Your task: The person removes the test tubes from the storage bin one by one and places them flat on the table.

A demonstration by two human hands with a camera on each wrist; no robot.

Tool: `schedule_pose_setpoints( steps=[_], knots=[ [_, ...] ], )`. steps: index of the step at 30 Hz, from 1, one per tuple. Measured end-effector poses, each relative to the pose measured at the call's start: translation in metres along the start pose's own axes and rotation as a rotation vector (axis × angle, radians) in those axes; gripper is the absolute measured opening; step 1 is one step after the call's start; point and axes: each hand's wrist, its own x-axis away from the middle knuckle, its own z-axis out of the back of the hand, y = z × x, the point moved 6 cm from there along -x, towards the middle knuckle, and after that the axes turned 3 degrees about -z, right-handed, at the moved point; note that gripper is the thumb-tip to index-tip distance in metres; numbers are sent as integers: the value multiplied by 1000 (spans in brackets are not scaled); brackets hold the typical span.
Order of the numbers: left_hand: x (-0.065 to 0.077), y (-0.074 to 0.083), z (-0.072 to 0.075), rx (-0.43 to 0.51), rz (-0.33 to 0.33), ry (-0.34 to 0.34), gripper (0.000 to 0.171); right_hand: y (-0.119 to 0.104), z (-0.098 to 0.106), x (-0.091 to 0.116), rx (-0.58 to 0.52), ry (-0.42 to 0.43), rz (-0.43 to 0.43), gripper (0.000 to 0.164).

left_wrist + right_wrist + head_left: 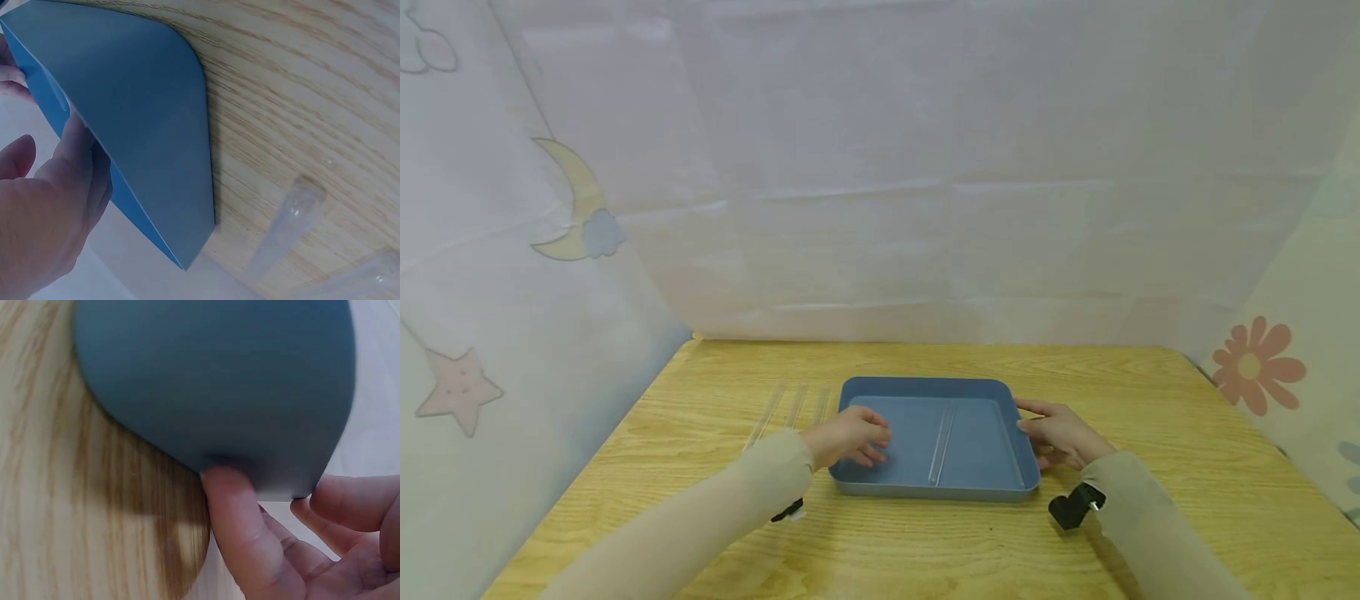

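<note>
A shallow blue tray (895,492) lies on the wooden table with one clear tube (942,443) inside, slanting across its floor right of the middle. My left hand (852,435) reaches over the tray's left wall, its fingers loosely bent and holding nothing. In the left wrist view, the left hand (56,194) overlaps the tray's rim, part of its fingers hidden behind the wall. At the tray's right side, my right hand (1063,433) touches the wall. The right wrist view shows a fingertip (228,481) against the tray's outer wall (212,394), with other fingers at its edge.
Several clear tubes (765,415) lie side by side on the table (925,550), left of the tray. Their rounded ends show in the left wrist view, one tube (290,215) close to the tray. A pale printed curtain (880,250) hangs behind the table.
</note>
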Motion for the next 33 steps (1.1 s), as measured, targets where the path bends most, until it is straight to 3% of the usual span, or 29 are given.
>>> schedule_pose_setpoints(
  steps=[17, 33],
  knots=[
    [-12, 3, -10, 40, 12, -2, 39, -1, -1, 1, -12, -2, -7, 58],
    [-17, 14, -26, 16, 38, -7, 39, 1, 2, -2, -13, -7, -5, 59]
  ],
)
